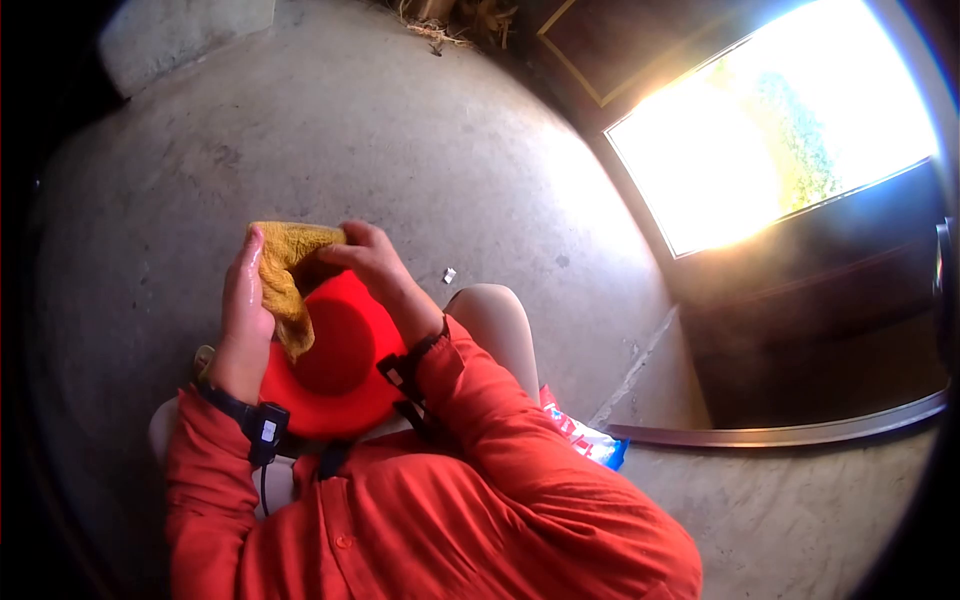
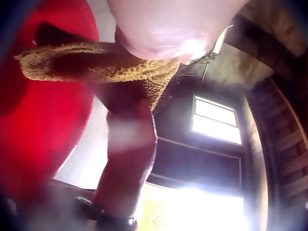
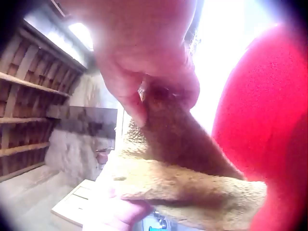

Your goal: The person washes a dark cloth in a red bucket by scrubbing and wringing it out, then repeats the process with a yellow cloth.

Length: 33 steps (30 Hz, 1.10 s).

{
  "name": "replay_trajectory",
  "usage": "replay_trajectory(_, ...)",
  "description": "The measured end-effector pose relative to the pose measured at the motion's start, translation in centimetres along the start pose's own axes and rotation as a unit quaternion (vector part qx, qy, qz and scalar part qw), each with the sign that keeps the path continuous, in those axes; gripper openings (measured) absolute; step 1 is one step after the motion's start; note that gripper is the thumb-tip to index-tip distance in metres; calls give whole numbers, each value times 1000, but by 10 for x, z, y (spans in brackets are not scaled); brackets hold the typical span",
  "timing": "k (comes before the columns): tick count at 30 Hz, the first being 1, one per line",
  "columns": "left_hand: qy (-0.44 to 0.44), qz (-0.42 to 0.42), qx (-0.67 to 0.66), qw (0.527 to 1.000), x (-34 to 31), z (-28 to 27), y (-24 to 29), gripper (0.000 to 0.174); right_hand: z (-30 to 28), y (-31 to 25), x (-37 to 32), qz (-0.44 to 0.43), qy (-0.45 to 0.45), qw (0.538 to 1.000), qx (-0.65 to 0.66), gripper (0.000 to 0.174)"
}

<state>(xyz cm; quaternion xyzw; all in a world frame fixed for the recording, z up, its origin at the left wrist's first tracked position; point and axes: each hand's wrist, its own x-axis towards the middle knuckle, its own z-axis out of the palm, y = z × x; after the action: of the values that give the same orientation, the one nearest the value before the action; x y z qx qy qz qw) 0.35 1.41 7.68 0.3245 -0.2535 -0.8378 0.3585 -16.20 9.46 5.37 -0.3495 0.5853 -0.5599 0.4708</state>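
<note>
A yellow cloth point(image 1: 287, 262) is stretched between the two hands above a red basin point(image 1: 365, 350). The left hand point(image 1: 247, 295) holds its left edge, thumb up and wet-looking. The right hand point(image 1: 372, 262) pinches the cloth's right end between thumb and fingers. In the right wrist view, the right hand point(image 3: 149, 57) grips a gathered part of the cloth point(image 3: 192, 192), which hangs in a fold. The left wrist view shows the cloth point(image 2: 101, 65) below the left hand point(image 2: 168, 29), whose fingertips are mostly hidden, with the red basin point(image 2: 57, 125) beside it.
The person sits with knees around the basin on a concrete floor point(image 1: 400, 130). A red, white and blue packet point(image 1: 590, 440) lies by the right leg. A small white scrap point(image 1: 449, 275) is on the floor. A bright doorway point(image 1: 780, 130) stands at the right.
</note>
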Motion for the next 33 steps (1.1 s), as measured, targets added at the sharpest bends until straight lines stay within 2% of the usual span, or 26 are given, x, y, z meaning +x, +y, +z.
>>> replay_trajectory(3,47,-20,11,999,10,-15,-15,53,14,-6,-1,-89,87,992,32,24)
replay_trajectory(4,37,-45,-1,998,8,-12,-15,50,25,-16,-8,-107,104,987,52,26)
replay_trajectory(5,27,-72,-14,997,5,-11,-16,47,34,-23,-13,-142,87,986,14,26)
replay_trajectory(8,-196,-38,-120,973,45,-71,-54,42,58,-25,-29,-245,36,962,-114,27)
replay_trajectory(9,-206,13,-3,978,44,-71,-60,40,65,-18,-28,-331,40,914,-230,29)
replay_trajectory(10,-214,64,114,968,42,-69,-65,38,68,-14,-32,-352,41,862,-362,27)
replay_trajectory(11,-179,60,121,974,39,-68,-71,38,71,-11,-33,-365,40,792,-487,26)
replay_trajectory(12,-145,56,128,980,36,-67,-78,39,73,3,-26,-366,82,768,-520,20)
replay_trajectory(13,-110,51,134,983,33,-66,-84,39,66,8,-21,-328,82,747,-573,19)
replay_trajectory(14,-38,-46,33,998,13,-34,-71,40,57,9,-12,-290,80,721,-624,18)
replay_trajectory(15,34,-142,-66,987,4,-15,-63,40,51,7,-5,-251,80,693,-671,18)
replay_trajectory(16,16,-141,-61,988,6,-19,-68,41,52,4,-3,-271,88,682,-674,17)
replay_trajectory(19,-129,-176,-139,966,18,-46,-65,38,60,-8,-19,-330,102,648,-679,14)
replay_trajectory(20,-113,-182,-118,970,19,-50,-67,37,66,-2,-21,-360,95,767,-522,15)
replay_trajectory(21,-94,-188,-98,973,17,-54,-67,37,68,2,-28,-397,25,741,-542,18)
replay_trajectory(23,-61,-201,-58,976,17,-59,-68,36,75,8,-27,-381,58,685,-618,20)
replay_trajectory(25,-17,-198,-61,978,10,-39,-67,37,65,0,-14,-281,139,708,-632,23)
replay_trajectory(26,12,-187,-83,979,1,-18,-64,39,57,8,-4,-264,159,735,-603,25)
replay_trajectory(27,-11,-177,-80,981,5,-25,-69,44,50,18,6,-179,166,818,-521,29)
replay_trajectory(29,2,-169,-52,984,-3,-9,-49,44,47,21,7,-176,205,875,-401,34)
replay_trajectory(31,-33,-119,22,992,-7,-3,-33,45,43,16,7,-156,174,933,-275,32)
replay_trajectory(33,-66,-90,66,992,-7,-5,-31,46,41,10,3,-122,134,971,-158,33)
